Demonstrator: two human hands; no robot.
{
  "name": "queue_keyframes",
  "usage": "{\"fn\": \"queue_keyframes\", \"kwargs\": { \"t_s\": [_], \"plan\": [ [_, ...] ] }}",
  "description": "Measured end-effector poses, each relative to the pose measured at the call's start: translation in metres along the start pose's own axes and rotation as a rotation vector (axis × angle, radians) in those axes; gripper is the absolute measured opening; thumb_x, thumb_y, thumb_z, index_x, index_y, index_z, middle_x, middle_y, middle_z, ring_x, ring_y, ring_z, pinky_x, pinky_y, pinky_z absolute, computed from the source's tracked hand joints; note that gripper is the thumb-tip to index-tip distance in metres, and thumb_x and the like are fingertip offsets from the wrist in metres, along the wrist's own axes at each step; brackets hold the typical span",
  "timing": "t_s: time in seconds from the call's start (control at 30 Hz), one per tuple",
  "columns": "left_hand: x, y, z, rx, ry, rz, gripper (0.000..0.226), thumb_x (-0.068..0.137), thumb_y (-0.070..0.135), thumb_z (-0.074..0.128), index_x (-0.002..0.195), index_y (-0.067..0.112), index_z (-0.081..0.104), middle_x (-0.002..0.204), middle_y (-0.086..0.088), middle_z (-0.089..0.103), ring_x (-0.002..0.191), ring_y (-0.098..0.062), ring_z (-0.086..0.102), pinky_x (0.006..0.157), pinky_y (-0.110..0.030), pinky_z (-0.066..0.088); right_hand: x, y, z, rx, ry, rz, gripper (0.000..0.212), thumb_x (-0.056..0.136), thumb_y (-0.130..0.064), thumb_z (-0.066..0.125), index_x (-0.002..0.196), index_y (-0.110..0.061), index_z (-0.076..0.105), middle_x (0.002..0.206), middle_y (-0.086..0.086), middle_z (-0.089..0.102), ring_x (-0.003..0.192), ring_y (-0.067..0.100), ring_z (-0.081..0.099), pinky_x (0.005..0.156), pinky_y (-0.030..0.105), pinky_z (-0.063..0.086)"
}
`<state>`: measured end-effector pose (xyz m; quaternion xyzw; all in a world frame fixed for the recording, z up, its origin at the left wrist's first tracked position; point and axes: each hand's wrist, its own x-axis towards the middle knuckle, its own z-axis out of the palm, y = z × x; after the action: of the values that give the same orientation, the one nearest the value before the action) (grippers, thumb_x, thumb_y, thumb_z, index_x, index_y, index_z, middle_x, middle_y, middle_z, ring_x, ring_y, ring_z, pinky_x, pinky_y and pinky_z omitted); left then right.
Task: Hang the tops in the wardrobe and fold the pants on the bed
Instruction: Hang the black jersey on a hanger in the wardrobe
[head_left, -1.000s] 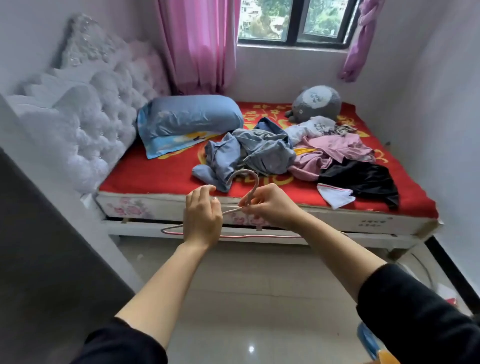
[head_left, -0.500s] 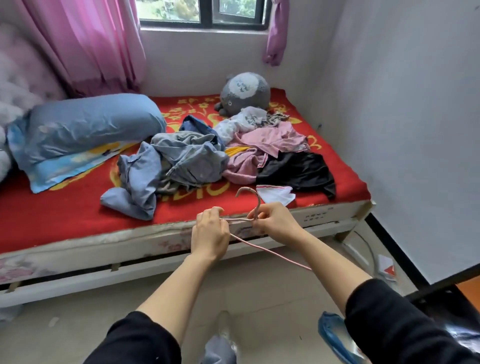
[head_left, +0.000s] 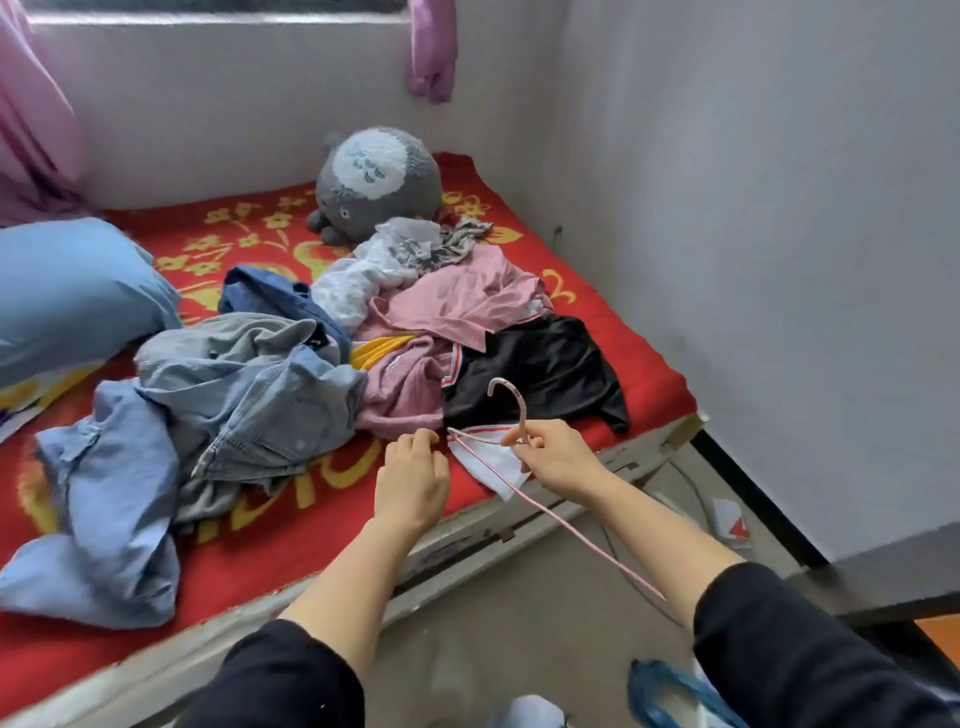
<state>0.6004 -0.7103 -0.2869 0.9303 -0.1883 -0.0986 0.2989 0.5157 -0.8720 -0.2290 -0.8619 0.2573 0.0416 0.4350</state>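
A thin pink hanger (head_left: 519, 415) is pinched just below its hook by my right hand (head_left: 561, 460), above the near edge of the red bed (head_left: 597, 312). The hanger's long bar slants down toward my right forearm. My left hand (head_left: 413, 478) hovers with curled fingers at the hanger's left tip; whether it grips the tip is hidden. On the bed lies a heap of clothes: denim pants (head_left: 249, 395), a light blue shirt (head_left: 119, 467), a pink top (head_left: 457, 306), a black garment (head_left: 540, 369) and a white piece with red trim (head_left: 488, 460) under the hanger.
A grey plush toy (head_left: 379, 182) sits at the bed's far end and a blue pillow (head_left: 72, 296) lies at the left. A white wall (head_left: 779, 260) runs close along the right. A blue plastic bag (head_left: 670, 691) lies on the floor by my right sleeve.
I have stepped closer to the bed and turned right. Both hands and the hanger now reach over the bed's edge above the white piece. My left hand has slid to the hanger's tip.
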Motion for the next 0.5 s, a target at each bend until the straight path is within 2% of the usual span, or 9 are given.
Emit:
{"fn": "queue_keyframes", "kwargs": {
  "t_s": [0.1,0.2,0.37,0.5],
  "plan": [
    [0.048,0.009,0.018,-0.008,-0.024,0.006,0.027,0.094,0.018,0.043,0.118,0.011,0.053,0.124,-0.012,0.053,0.117,-0.03,0.042,0.096,-0.042,0.038,0.047,0.01,-0.014,0.045,0.074,0.035,0.027,0.086,-0.007,0.048,0.093,-0.019,0.071,0.053,-0.019,0.052,0.057,-0.002,0.051,0.055,0.016,0.038],
    [0.098,0.015,0.04,-0.008,-0.054,0.001,0.027,0.093,0.017,0.043,0.118,0.009,0.053,0.123,-0.014,0.053,0.116,-0.032,0.044,0.094,-0.043,0.038,0.101,0.023,-0.026,0.054,0.083,0.064,0.027,0.087,-0.01,0.046,0.091,-0.021,0.071,0.055,-0.011,0.054,0.047,0.001,0.049,0.048,0.014,0.039],
    [0.19,0.021,0.076,0.026,-0.108,-0.128,0.03,0.092,0.015,0.044,0.12,0.008,0.052,0.128,-0.018,0.049,0.116,-0.037,0.044,0.096,-0.044,0.036,0.215,0.041,-0.056,-0.028,0.062,0.064,0.027,0.086,-0.017,0.047,0.084,-0.033,0.069,0.062,-0.012,0.057,0.064,0.017,0.057,0.069,0.031,0.051],
    [0.252,0.03,0.102,0.062,-0.187,-0.25,0.033,0.092,0.016,0.043,0.123,0.008,0.051,0.132,-0.017,0.047,0.119,-0.036,0.043,0.101,-0.044,0.037,0.296,0.061,-0.076,-0.083,0.072,0.13,0.025,0.085,-0.015,0.049,0.086,-0.03,0.069,0.087,0.001,0.069,0.084,0.024,0.062,0.079,0.033,0.049]
  ]
}}
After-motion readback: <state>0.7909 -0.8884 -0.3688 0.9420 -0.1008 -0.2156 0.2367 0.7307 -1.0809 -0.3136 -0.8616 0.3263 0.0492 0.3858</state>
